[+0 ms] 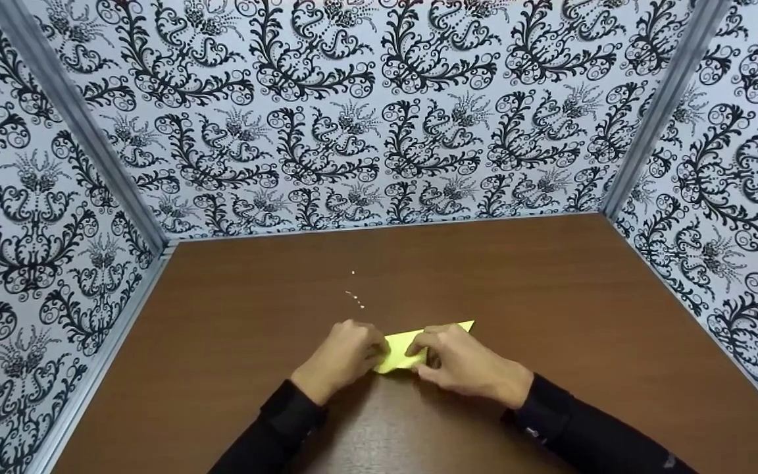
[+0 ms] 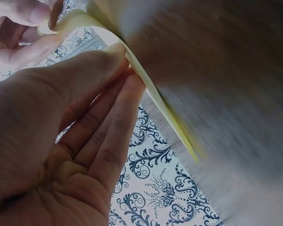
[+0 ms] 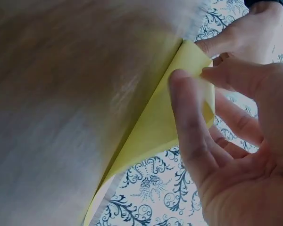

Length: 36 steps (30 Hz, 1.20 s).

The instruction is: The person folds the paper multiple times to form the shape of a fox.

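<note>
A folded sheet of yellow paper (image 1: 400,345) lies on the brown table near its front, between both hands. My left hand (image 1: 347,350) pinches its left end; in the left wrist view the thumb and fingertips (image 2: 134,84) meet at the paper's thin edge. From the right, my right hand (image 1: 474,370) holds the near edge, which curls up off the table. The right wrist view shows one finger (image 3: 180,94) laid along the yellow face (image 3: 155,117), the thumb at the edge and other fingers behind. A pointed paper corner sticks out past the right hand.
Several tiny white specks (image 1: 355,298) lie on the table (image 1: 254,296) beyond the hands. Walls with a black-and-white scroll pattern (image 1: 326,131) stand at the back and both sides, joined by grey corner posts (image 1: 658,112).
</note>
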### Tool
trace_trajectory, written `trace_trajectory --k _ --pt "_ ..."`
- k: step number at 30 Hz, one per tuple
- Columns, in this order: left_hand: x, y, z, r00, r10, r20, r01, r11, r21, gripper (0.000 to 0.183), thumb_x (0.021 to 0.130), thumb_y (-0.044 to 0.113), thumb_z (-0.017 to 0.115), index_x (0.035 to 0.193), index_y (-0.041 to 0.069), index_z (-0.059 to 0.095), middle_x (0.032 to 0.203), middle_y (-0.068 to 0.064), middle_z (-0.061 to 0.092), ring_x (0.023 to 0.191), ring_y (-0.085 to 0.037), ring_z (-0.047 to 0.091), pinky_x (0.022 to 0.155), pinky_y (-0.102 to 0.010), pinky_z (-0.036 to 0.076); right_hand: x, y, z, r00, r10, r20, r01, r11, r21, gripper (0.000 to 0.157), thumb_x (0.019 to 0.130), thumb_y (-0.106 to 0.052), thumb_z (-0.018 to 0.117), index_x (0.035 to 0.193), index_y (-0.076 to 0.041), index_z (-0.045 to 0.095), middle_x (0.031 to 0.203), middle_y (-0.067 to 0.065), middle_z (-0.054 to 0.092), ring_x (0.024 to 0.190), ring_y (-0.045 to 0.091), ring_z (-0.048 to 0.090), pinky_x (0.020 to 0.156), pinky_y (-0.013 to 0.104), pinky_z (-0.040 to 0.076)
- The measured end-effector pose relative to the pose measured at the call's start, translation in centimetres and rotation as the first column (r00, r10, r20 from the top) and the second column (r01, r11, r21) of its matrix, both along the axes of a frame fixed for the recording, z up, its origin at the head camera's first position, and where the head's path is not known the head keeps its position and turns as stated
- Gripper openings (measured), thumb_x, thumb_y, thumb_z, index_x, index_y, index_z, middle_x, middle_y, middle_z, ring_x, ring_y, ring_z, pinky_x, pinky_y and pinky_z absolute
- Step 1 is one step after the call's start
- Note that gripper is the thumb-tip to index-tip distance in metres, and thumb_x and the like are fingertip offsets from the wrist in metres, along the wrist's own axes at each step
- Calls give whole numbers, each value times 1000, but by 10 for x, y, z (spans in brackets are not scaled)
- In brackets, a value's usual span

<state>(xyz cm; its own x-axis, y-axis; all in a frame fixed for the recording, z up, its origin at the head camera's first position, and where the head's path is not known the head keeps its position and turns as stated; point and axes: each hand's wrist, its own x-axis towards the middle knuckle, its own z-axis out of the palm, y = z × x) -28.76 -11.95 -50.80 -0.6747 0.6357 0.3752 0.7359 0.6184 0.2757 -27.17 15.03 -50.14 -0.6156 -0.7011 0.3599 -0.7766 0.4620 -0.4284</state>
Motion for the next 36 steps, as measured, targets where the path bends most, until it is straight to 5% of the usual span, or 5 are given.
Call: trace_trajectory --k 5,9,16,21,36 --pt "-1 0 -1 1000 2 -15 -2 1000 -1 14 90 -2 95 92 9 88 91 -4 88 84 -19 83 78 -37 70 0 3 3 995 43 93 -38 998 -54 21 99 -7 93 116 -3 82 107 11 86 88 18 86 78 30 72" --pt "0 -1 -1 1000 2 -14 -2 1000 10 12 91 -3 95 94 7 89 93 -5 88 87 -20 85 79 -35 71 -1 2 4 996 48 81 -41 996 -84 4 108 -9 85 109 -6 82 101 8 87 78 12 83 71 21 67" --pt "0 -2 0 1000 13 4 -13 1000 12 12 92 -3 95 96 7 89 94 -6 88 88 -20 85 80 -34 71 -6 0 3 996 -85 34 87 995 -52 8 106 -17 87 99 -14 85 95 -1 82 72 -1 59 66 15 50" --pt "0 -1 0 1000 4 1 -4 1000 17 14 92 -7 92 95 7 90 93 -6 88 88 -21 86 79 -35 71 -16 -5 2 980 -150 134 156 987 -41 8 104 -15 89 97 -13 86 93 0 85 67 -4 53 64 17 46" --pt "0 -1 1 999 11 47 -13 999 31 14 97 -8 85 96 5 89 94 -5 87 91 -21 85 81 -34 70 -45 -19 5 946 -264 191 245 962 119 10 103 -17 90 95 -12 90 90 -4 86 78 6 63 72 27 52"
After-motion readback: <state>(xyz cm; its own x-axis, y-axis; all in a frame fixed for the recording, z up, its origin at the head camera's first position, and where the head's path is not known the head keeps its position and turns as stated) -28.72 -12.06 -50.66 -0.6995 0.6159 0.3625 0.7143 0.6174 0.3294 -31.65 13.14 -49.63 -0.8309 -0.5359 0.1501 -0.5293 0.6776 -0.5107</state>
